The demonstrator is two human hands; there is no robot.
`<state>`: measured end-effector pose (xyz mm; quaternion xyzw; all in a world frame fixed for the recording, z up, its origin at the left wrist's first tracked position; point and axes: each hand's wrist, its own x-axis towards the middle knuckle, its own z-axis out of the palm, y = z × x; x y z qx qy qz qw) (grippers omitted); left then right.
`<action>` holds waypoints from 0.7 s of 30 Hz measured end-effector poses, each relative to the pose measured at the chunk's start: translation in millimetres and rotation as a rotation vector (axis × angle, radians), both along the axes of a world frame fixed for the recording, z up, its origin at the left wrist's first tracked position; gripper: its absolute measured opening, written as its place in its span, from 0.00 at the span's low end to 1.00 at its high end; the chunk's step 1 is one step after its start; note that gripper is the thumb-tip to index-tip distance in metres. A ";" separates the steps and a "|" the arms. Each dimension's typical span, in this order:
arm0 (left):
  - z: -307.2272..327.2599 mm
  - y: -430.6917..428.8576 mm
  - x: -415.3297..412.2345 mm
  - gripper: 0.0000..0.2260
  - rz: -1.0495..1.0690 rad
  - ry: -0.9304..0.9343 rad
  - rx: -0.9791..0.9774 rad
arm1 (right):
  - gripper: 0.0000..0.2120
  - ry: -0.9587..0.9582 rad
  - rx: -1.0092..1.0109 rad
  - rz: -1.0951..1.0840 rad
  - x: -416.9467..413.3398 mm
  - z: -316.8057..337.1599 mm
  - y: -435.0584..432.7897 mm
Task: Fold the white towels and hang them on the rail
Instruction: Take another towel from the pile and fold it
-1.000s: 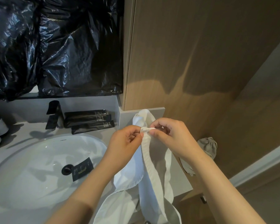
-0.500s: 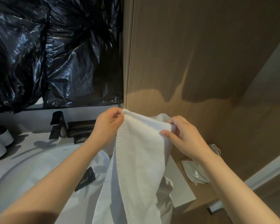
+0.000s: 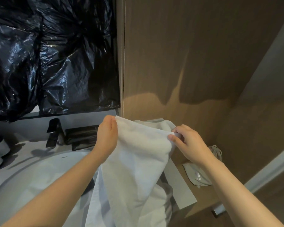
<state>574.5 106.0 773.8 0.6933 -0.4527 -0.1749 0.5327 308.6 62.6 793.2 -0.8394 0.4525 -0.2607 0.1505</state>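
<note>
Head view shows one white towel [image 3: 138, 164] held up by its top edge over the right end of the vanity counter [image 3: 179, 182], its length hanging down past the rim of the washbasin [image 3: 23, 176] and out of frame. The left hand [image 3: 107, 136] pinches one upper corner between thumb and curled fingers; the right hand [image 3: 189, 145] pinches the opposite end of the same edge, fingers bent round a bunched fold. Hands are set apart, so the edge is drawn nearly taut. This looks intended to let the cloth hang flat under its own weight and bring its edges square before a lengthwise fold. Folding appears barely begun: the lower cloth is twisted and rumpled. No rail can be identified with confidence. A black tap [image 3: 53, 133] and dark toiletry tubes [image 3: 82, 135] stand behind the basin, black plastic sheeting [image 3: 47, 54] above them. A grey drawstring pouch [image 3: 198, 176] lies beside the wooden panel [image 3: 187, 63].
</note>
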 end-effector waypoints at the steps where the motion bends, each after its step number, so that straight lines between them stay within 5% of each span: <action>1: -1.3 1.9 -3.1 0.13 0.000 -0.030 -0.030 | 0.06 -0.003 0.003 -0.006 -1.9 -0.8 0.5; 10: -3.2 1.8 -7.5 0.08 -0.078 -0.057 -0.159 | 0.06 -0.018 0.010 -0.071 -15.7 -7.3 -0.5; 21: 28.2 -40.6 32.3 0.06 0.132 -0.028 -0.146 | 0.23 0.052 0.066 -0.059 -53.2 -2.6 -7.2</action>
